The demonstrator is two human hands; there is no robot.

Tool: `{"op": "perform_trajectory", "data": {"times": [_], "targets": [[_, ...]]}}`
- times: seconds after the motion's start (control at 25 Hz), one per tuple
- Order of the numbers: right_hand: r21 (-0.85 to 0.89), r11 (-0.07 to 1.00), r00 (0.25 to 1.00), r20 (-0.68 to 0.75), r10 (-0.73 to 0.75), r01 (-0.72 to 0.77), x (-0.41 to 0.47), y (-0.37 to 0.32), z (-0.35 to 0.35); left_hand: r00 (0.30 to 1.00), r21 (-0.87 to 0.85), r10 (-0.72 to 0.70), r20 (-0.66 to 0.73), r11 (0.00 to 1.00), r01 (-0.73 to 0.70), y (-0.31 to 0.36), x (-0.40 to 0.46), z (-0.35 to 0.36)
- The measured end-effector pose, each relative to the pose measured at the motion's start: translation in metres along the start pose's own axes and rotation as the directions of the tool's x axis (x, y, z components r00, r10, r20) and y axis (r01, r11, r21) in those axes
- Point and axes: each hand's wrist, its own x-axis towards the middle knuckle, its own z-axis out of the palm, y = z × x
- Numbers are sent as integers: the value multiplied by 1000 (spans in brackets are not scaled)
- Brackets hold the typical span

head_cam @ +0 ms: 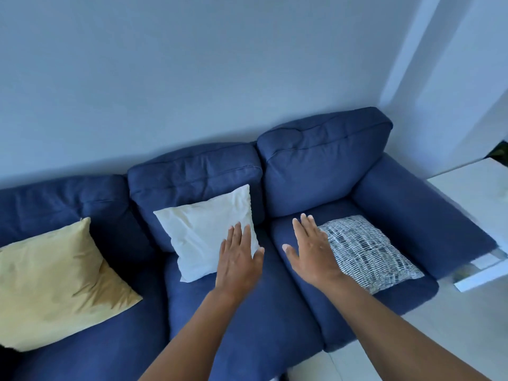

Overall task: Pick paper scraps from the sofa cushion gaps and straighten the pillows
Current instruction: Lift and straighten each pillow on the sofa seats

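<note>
Two bare forearms reach over the front of a three-seat sofa upholstered in dark blue fabric [247, 325], both hands spread flat and holding nothing. The left hand [238, 257] lies, fingers straight, on the near right corner of a plain white square pillow [206, 232] that leans askew on the sofa's middle seat; the right hand [313, 250] is above the sofa's right seat, beside a grey-and-white woven patterned pillow [368, 251] lying flat there, whether touching the fabric cannot be told. Between the hands runs the gap between the middle and right seat cushions [277, 259]; no paper scraps show in it from here. Probably the search of that gap comes first: part the cushions with flat palms, then run the fingers down the seam to its back. A pale yellow pillow [60, 281] slumps on the sofa's left seat. Behind the sofa stands a bare pale wall [192, 64].
</note>
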Motion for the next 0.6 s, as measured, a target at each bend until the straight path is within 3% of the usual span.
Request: {"op": "perform_trajectory", "data": {"times": [0.4,0.6], "targets": [[-20,984,982,-58,177,-179,-66,105,-48,973,66,206,106,975,-213,107,-19,59],[-23,982,981,-58,187,-189,-76,190,-76,969,88,209,135,971,-222,179,2,109]]}}
